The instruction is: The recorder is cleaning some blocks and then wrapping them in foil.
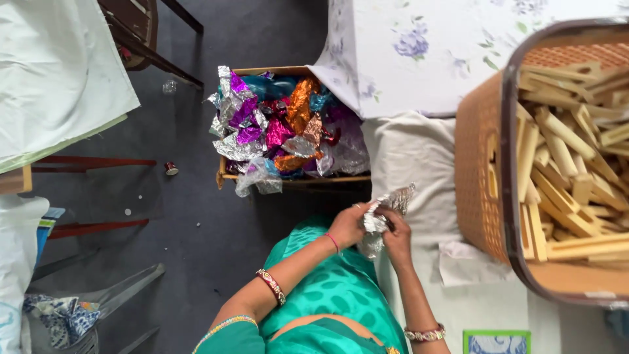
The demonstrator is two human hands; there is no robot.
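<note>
— Foil (383, 213), a crumpled silver sheet: where is it?

— In the head view it sits between both hands, over the green-clad lap, at the edge of a white cloth (413, 164).

— And the hands?

— The left hand (346, 226) pinches one side with closed fingers; the right hand (398, 237) is curled around the other side, gripping it too.

— Around them?

— A wooden box (295, 178) of coloured foil wrappers lies just beyond, on the dark floor. A brown basket (478, 164) of wooden blocks stands to the right, on the cloth.
</note>
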